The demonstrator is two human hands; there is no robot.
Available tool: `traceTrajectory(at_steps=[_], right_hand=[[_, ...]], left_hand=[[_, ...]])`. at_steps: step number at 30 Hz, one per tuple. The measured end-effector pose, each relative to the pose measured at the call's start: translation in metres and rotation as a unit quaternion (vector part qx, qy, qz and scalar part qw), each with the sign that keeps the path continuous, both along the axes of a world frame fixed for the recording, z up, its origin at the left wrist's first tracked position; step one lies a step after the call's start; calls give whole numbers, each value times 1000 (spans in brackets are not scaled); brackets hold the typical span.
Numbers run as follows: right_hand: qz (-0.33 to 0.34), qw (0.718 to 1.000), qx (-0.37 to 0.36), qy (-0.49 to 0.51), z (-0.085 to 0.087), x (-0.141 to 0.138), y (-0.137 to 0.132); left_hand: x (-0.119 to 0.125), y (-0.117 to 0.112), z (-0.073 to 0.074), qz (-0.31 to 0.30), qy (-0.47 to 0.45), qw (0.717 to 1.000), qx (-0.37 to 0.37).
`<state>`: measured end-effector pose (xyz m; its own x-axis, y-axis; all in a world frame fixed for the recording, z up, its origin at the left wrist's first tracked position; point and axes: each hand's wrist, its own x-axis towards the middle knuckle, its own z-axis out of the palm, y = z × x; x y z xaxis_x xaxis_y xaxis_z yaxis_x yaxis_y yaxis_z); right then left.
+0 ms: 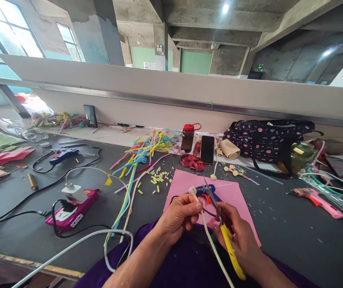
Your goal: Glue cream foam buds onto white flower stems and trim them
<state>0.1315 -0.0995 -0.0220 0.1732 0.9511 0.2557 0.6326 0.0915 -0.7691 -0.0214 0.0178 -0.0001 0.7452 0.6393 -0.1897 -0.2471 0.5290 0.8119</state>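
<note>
My left hand pinches a pale cream cord near its upper end, where a small whitish curl of material sits above the fingertips. The rest of the cord hangs down toward my lap. In my right hand is a pair of scissors with yellow handles, the blades pointing up and to the left, just right of the cord. Behind both hands a blue glue gun with an orange trigger lies on a pink sheet. My hands partly cover the glue gun and the sheet.
Colourful cords lie in a bundle ahead, beside small cut pieces. A magenta power strip with cables is at left. A pink glue gun lies right. Behind stand a bottle, a phone and a patterned bag.
</note>
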Motion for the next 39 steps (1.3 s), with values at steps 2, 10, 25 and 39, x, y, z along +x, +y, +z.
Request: traceTrajectory(at_steps=[2, 10, 25, 39], right_hand=[[7, 1000, -4, 4, -3, 0, 1], [46, 995, -59, 62, 6, 5, 0], [66, 989, -67, 116, 31, 6, -11], [21, 998, -50, -30, 18, 5, -9]], left_hand=[[1, -1, -2, -12, -1, 1000, -2], [-4, 2, 1, -67, -16, 997, 31], [-6, 6, 2, -113, -22, 993, 36], [-6, 5, -1, -108, -28, 993, 45]])
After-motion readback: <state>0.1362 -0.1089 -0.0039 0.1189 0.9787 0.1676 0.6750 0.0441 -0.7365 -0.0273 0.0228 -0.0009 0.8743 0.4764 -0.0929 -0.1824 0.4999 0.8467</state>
